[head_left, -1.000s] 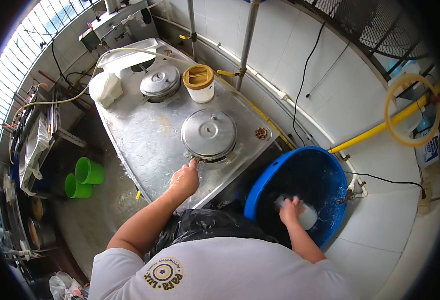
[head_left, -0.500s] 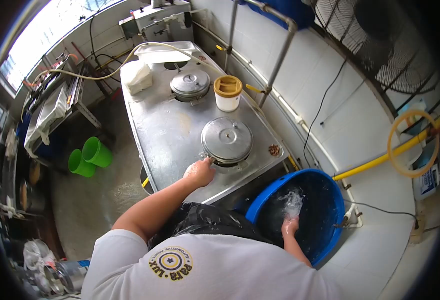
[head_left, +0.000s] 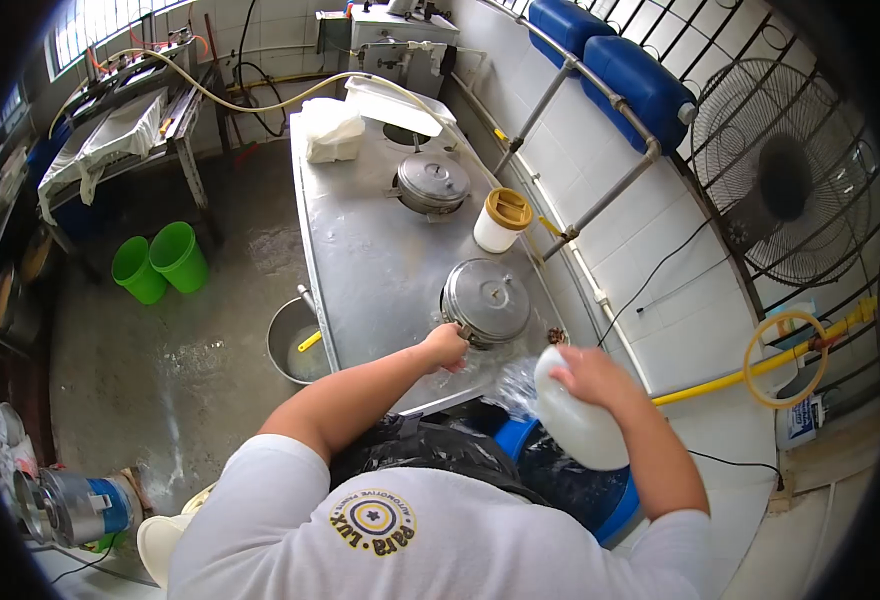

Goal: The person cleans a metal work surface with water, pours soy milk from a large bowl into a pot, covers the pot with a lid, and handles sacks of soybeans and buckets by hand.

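Note:
My right hand [head_left: 597, 377] grips the edge of a white plastic bowl [head_left: 585, 425], tilted over the blue tub [head_left: 616, 518]. Clear water [head_left: 510, 385] splashes from the bowl toward the counter's near corner. My left hand [head_left: 445, 347] is closed on the handle at the near side of a lidded metal pot [head_left: 493, 300]. That pot sits in a round opening in the steel counter [head_left: 370, 290]. My body and the bowl hide part of the tub.
Further along the counter are a second lidded pot [head_left: 433, 185], a white bucket with a brown lid [head_left: 502, 220] and a white cloth bundle [head_left: 332, 130]. A metal basin [head_left: 285, 340] and green buckets [head_left: 180, 258] stand on the floor at left.
My right hand has risen out of the tub's water with the white bowl and swung toward the counter. My left hand stays at the near pot. The view has shifted.

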`<action>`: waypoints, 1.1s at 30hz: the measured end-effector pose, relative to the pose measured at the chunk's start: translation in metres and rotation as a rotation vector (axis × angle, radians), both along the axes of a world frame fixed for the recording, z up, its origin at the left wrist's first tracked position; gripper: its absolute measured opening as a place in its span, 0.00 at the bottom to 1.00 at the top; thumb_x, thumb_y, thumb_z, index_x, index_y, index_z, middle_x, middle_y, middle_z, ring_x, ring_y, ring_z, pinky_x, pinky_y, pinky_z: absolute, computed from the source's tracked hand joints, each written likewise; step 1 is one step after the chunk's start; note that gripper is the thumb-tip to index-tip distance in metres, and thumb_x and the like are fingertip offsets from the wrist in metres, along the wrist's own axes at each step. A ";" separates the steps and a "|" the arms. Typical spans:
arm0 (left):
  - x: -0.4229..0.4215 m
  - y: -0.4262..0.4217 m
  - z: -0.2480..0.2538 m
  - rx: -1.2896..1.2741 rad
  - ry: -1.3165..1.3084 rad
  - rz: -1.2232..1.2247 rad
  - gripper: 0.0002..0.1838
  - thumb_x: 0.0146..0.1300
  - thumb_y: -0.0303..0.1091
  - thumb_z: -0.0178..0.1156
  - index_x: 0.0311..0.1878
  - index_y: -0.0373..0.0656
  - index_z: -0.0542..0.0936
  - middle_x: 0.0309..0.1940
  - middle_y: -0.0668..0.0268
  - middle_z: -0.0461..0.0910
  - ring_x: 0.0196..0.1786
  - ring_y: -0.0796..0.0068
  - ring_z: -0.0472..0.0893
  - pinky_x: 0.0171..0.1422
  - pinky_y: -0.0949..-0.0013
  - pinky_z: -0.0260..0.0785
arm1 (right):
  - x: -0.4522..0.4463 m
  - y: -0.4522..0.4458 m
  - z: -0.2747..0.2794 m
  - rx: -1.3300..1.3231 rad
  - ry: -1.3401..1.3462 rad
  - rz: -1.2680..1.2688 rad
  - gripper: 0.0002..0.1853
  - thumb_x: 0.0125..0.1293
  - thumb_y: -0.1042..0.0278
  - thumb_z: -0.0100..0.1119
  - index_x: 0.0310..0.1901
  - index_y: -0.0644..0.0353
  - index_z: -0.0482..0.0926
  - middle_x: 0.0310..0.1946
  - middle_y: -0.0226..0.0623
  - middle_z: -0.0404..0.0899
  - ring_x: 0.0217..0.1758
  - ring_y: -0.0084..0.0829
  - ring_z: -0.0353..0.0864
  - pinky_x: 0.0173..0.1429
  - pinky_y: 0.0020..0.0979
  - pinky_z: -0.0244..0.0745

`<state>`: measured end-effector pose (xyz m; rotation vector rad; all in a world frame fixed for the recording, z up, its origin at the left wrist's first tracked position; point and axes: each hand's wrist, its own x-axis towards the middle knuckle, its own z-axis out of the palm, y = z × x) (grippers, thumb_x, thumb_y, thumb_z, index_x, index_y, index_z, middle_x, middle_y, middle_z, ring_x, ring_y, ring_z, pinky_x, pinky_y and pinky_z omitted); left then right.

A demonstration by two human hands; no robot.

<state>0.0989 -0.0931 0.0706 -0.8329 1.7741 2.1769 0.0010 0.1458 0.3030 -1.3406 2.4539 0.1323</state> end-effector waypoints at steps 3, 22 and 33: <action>0.025 -0.005 -0.013 -0.174 0.124 0.018 0.31 0.78 0.51 0.48 0.72 0.35 0.72 0.48 0.47 0.84 0.50 0.52 0.85 0.56 0.53 0.79 | 0.003 -0.060 0.036 0.069 0.099 0.062 0.19 0.73 0.51 0.62 0.51 0.59 0.81 0.45 0.58 0.86 0.52 0.59 0.85 0.55 0.54 0.80; 0.302 -0.113 -0.090 -1.161 -0.232 -0.306 0.45 0.72 0.60 0.60 0.85 0.49 0.57 0.87 0.50 0.47 0.88 0.44 0.44 0.86 0.30 0.37 | 0.034 0.234 -0.256 0.634 0.078 -0.575 0.36 0.60 0.55 0.73 0.71 0.49 0.76 0.73 0.51 0.72 0.74 0.52 0.75 0.77 0.53 0.69; 0.655 -0.095 -0.042 -1.060 -1.223 0.525 0.44 0.65 0.54 0.69 0.79 0.47 0.64 0.82 0.39 0.54 0.84 0.32 0.51 0.79 0.20 0.44 | 0.054 0.256 -0.365 0.162 -0.065 -0.801 0.32 0.64 0.61 0.70 0.66 0.70 0.78 0.65 0.60 0.80 0.71 0.53 0.78 0.74 0.43 0.71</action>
